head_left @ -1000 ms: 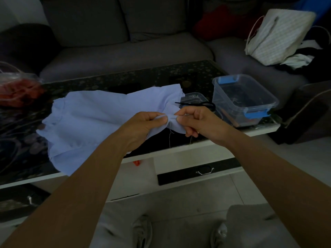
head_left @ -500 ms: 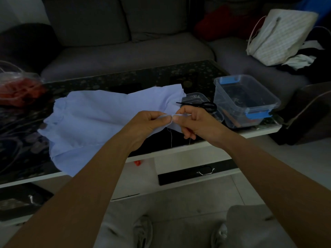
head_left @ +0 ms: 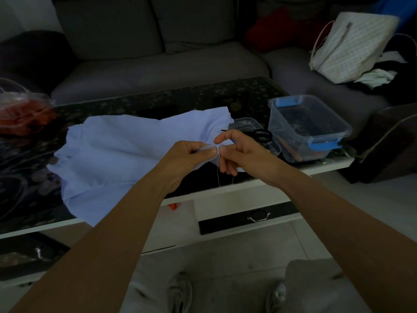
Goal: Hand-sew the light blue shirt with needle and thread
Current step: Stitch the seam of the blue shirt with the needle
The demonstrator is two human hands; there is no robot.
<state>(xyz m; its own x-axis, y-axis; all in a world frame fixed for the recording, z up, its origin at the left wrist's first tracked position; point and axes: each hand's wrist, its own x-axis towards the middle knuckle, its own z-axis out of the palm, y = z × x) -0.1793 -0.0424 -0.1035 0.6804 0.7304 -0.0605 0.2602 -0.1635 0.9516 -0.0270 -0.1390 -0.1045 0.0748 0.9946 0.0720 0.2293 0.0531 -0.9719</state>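
Left hand (head_left: pixel 188 155) and right hand (head_left: pixel 244 152) together pinch the light blue shirt (head_left: pixel 126 150), perhaps a needle (head_left: pixel 203 148) too; scissors (head_left: pixel 262 134) and a clear storage box (head_left: pixel 310 129) lie just beyond.

No writing can be read.
The dim light leaves no letters, numbers, labels or brand marks legible on the light blue shirt (head_left: pixel 126 150), the clear storage box (head_left: pixel 316 123) with blue clips, or the pale bag (head_left: pixel 352 48) on the sofa. The marks on the bag are a fine check, and those on the dark top of the bench (head_left: pixel 180 98) are a pattern of round spots and curved lines, not text.
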